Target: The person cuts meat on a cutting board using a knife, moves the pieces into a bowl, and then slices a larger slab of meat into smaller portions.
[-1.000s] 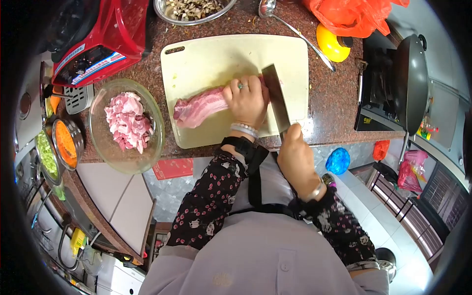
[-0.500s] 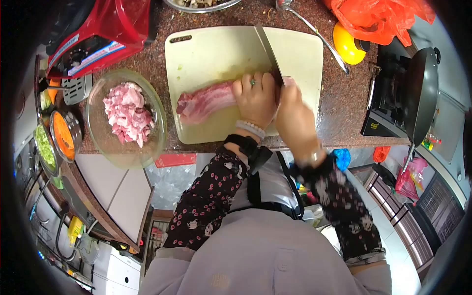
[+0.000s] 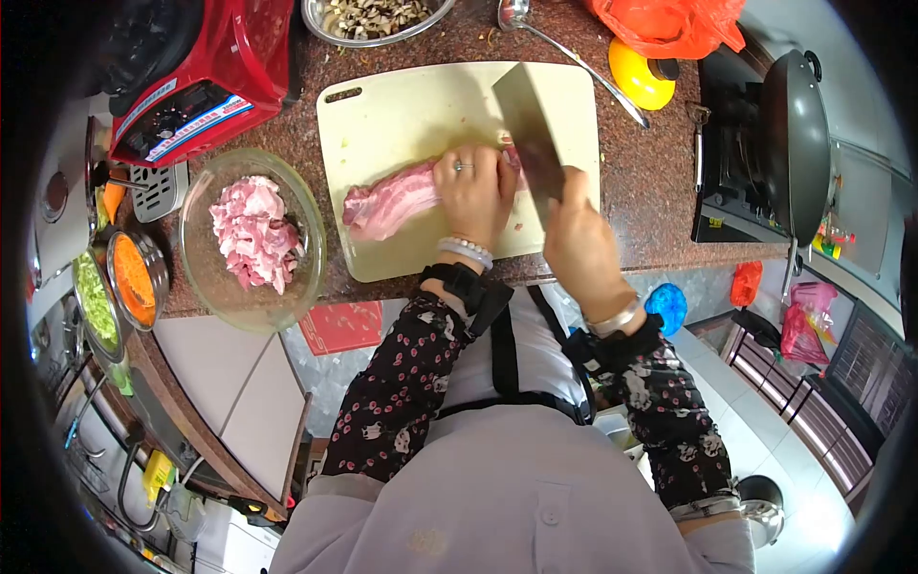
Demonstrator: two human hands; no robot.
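Note:
A long piece of raw pork (image 3: 390, 203) lies across the pale cutting board (image 3: 402, 115). My left hand (image 3: 475, 191) presses on its right part, fingers curled over the meat. In my right hand (image 3: 581, 239) is the handle of a broad cleaver (image 3: 531, 129), its blade tilted and pointing away from me, just right of the pork's cut end. A small bit of meat shows beside the blade. Left of the board, a glass bowl (image 3: 316, 251) holds cut pork pieces (image 3: 254, 230).
A metal bowl of chopped mushrooms (image 3: 375, 17) and a ladle (image 3: 574, 57) sit behind the board. At right are a yellow lidded container (image 3: 639, 78), a red plastic bag (image 3: 665, 24) and a wok (image 3: 798, 143). Shredded carrot (image 3: 134, 277) and a red appliance (image 3: 206, 81) stand left.
The cleaver has turned from nearly edge-on to showing its broad side. My right hand has shifted slightly down, and the whole view has moved a little.

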